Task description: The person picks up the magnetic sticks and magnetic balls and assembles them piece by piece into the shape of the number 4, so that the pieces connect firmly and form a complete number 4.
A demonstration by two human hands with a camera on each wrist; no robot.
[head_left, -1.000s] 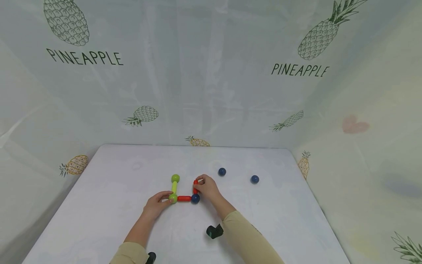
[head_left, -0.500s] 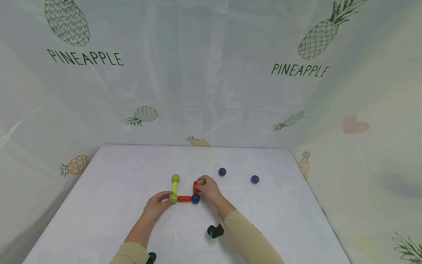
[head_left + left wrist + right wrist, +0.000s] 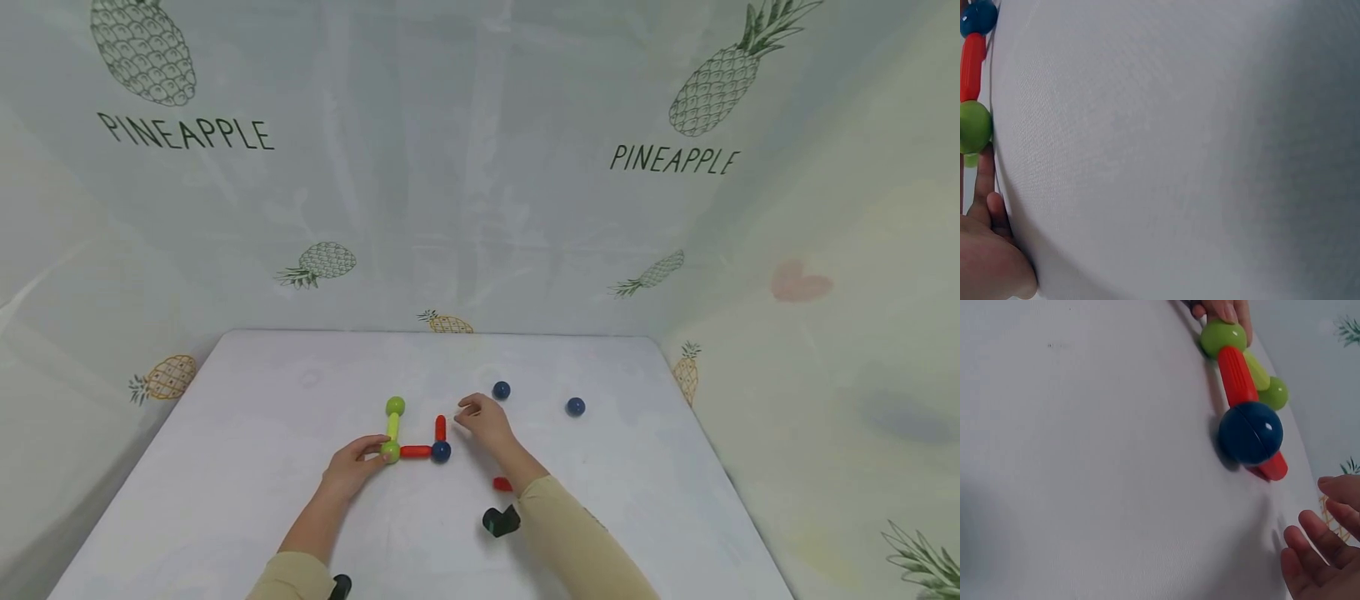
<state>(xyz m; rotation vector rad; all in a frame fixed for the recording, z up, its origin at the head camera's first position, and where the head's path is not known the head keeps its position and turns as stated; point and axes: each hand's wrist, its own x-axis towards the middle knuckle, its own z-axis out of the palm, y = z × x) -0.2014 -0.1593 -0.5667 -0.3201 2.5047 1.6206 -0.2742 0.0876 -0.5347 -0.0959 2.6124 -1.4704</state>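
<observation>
Joined balls and rods form a U-like shape on the table. My left hand pinches the near green ball at its corner. A yellow-green rod runs from it to another green ball. Sideways, a red rod links it to a dark blue ball. From that blue ball a second red rod points away, its far end bare. Just right of that rod, apart from it, my right hand holds nothing, fingers loosely bent; the right wrist view shows them spread.
Two loose dark blue balls lie farther back on the right of the white table. A red piece shows partly behind the right forearm, near a dark green-black object. A pineapple-print cloth surrounds the table.
My right hand has let go of the second red rod and moved a little to the right. A red piece by the right forearm has come into sight. The left hand keeps its hold.
</observation>
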